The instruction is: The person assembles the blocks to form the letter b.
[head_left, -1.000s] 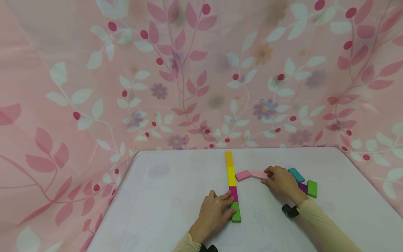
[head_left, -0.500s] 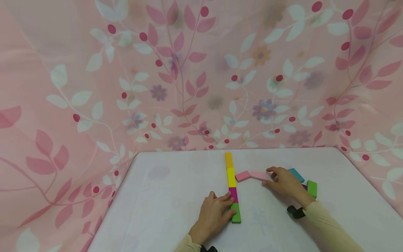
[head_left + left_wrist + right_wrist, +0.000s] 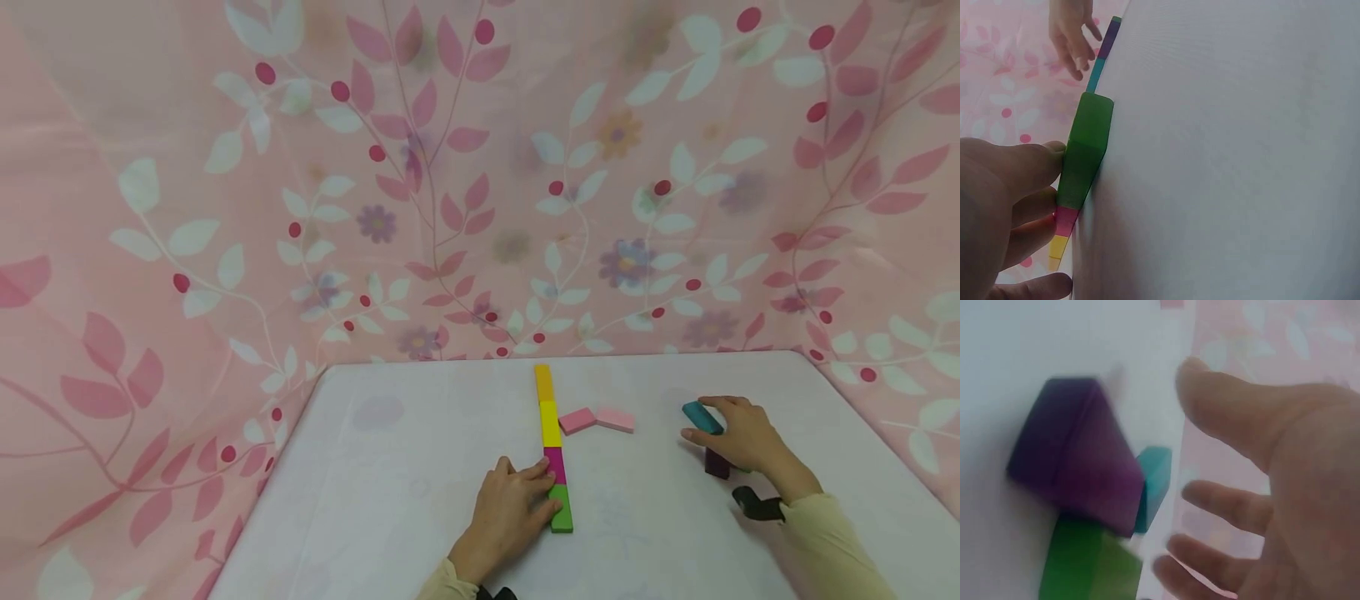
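A row of coloured blocks runs away from me: green (image 3: 561, 517), magenta (image 3: 557, 468), yellow (image 3: 550, 423) and orange (image 3: 543, 383). My left hand (image 3: 504, 515) lies at the row's left side, its fingertips touching the magenta block and its thumb the green one. Over at the right, my right hand (image 3: 750, 437) hovers with thumb and fingers apart, near a blue block (image 3: 701, 418). A purple block (image 3: 717, 463) lies just below that hand. In the right wrist view another green block (image 3: 1085, 562) shows beside the purple one; the hand mostly hides it in the head view.
Two pink blocks, one darker (image 3: 577, 421) and one lighter (image 3: 615, 420), lie end to end, slanting right from the yellow block. All stand on a white table (image 3: 420, 450). A floral pink curtain (image 3: 465, 167) hangs behind its far edge.
My right hand has let go of the lighter pink block and moved right to the blue block. The pink block stays in place, and my left hand has not moved.
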Tool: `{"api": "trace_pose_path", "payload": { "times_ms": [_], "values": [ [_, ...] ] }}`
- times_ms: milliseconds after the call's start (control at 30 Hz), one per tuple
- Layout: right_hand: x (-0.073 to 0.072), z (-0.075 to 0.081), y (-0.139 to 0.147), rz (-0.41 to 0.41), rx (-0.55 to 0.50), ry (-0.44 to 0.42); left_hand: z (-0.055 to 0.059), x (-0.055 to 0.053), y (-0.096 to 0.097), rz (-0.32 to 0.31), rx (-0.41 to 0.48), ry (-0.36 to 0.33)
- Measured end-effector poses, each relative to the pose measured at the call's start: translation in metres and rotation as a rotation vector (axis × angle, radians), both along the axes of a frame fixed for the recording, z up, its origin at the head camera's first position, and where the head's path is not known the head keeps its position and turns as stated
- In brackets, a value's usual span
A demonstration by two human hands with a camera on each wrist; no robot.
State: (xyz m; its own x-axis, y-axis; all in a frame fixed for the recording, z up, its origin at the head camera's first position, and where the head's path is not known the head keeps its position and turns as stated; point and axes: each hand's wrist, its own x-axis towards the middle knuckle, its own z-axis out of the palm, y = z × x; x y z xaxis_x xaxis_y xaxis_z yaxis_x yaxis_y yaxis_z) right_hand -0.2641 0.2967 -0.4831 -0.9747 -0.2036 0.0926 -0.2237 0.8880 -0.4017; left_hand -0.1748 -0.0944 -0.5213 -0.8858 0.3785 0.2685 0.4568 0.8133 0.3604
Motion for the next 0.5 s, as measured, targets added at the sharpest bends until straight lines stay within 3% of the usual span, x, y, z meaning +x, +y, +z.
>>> {"api": "trace_pose_path", "payload": {
  "times_ms": [300,500],
  "values": [
    [0.007,-0.001,0.014,0.02,-0.021,-0.074,0.001,0.0,0.001,-0.002,0.007,-0.002],
    [0.005,-0.009,0.015,0.01,-0.039,-0.032,0.001,0.0,0.0,-0.005,0.004,-0.003]
  ]
}}
